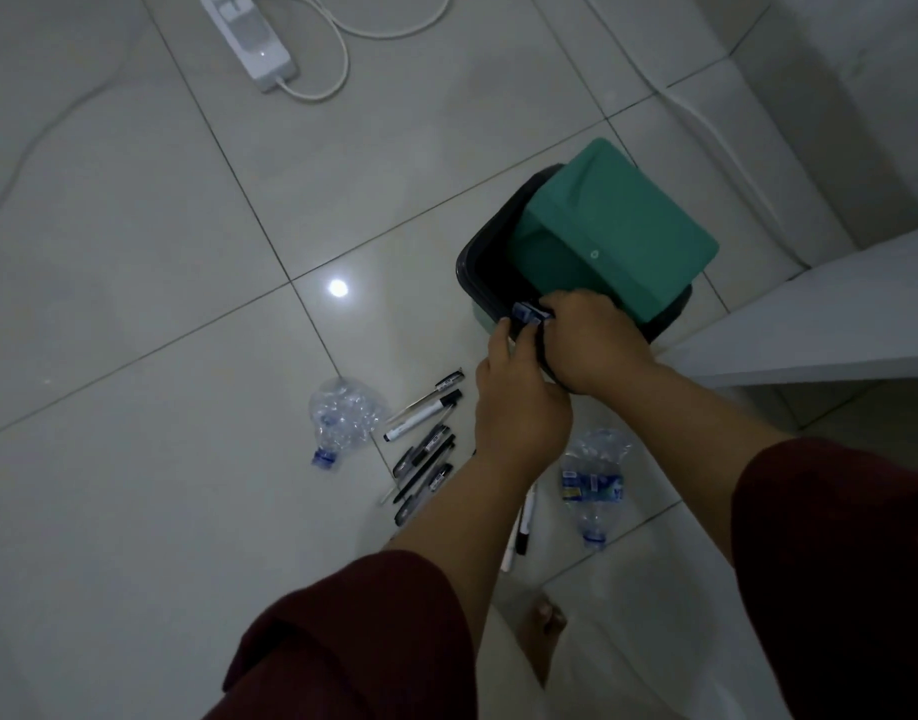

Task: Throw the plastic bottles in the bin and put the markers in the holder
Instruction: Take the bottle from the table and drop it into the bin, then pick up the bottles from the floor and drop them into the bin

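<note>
A bin [470, 272] with a black liner stands open on the floor, its green lid [623, 226] tipped up. Just in front of its rim, my right hand [592, 345] grips a dark round holder [542, 356]. My left hand [519, 402] presses against the holder from the left, fingers closed on blue-tipped markers [527, 311] at its mouth. One crushed plastic bottle [342, 418] lies left of my hands, another crushed bottle [594, 480] between my forearms. Loose markers and pens [426, 439] lie on the tiles beside my left wrist. More white markers [523, 527] are partly hidden under my left forearm.
A white power strip [249, 39] with looping cable lies at the far top. A thin cable [41, 132] crosses the left tiles. A white shelf edge [810, 324] juts in from the right beside the bin. My bare foot [545, 631] is below.
</note>
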